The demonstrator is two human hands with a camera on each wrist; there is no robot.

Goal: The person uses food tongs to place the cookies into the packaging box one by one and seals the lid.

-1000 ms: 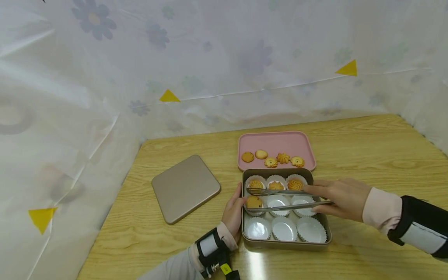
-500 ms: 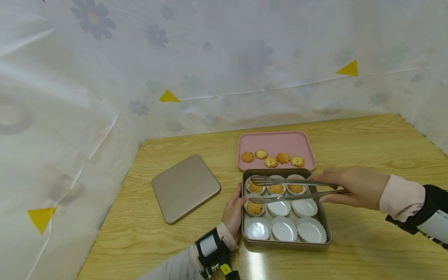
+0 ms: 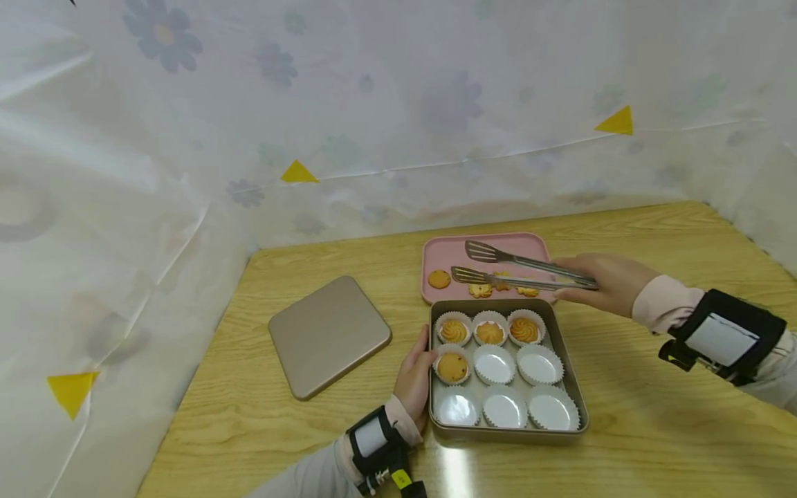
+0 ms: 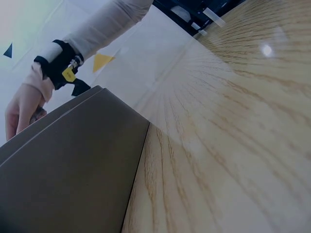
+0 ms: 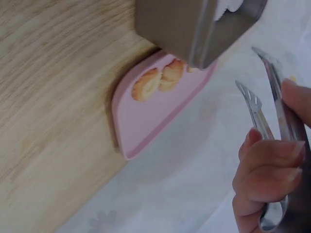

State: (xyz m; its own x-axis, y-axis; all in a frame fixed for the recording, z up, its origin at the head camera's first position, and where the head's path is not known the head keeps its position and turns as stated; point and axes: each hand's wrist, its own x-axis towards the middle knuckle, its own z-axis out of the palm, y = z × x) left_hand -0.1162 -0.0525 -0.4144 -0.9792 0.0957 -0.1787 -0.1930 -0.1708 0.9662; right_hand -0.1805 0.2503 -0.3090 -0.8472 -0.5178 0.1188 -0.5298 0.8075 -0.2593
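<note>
In the head view, my right hand grips metal tongs over the pink tray. The slotted tips of the tongs are spread apart, with nothing between them, and hide some of the cookies. Straight fingers of my left hand lie along the left wall of a gold-brown tin, its thumb tip at the rim. White paper cups fill the tin. Three at the back hold swirled or ridged cookies; a round speckled cookie sits in the middle-left cup. Another speckled cookie lies on the tray.
The tin's lid lies flat on the wooden table, left of the tin. The tray stands right behind the tin, with flower-shaped cookies on it. Pale floral sheeting with yellow triangles surrounds the table.
My right hand has moved the tongs up and away from the tin to over the pink tray, uncovering the speckled cookie in its cup. My left hand stays at the tin.
</note>
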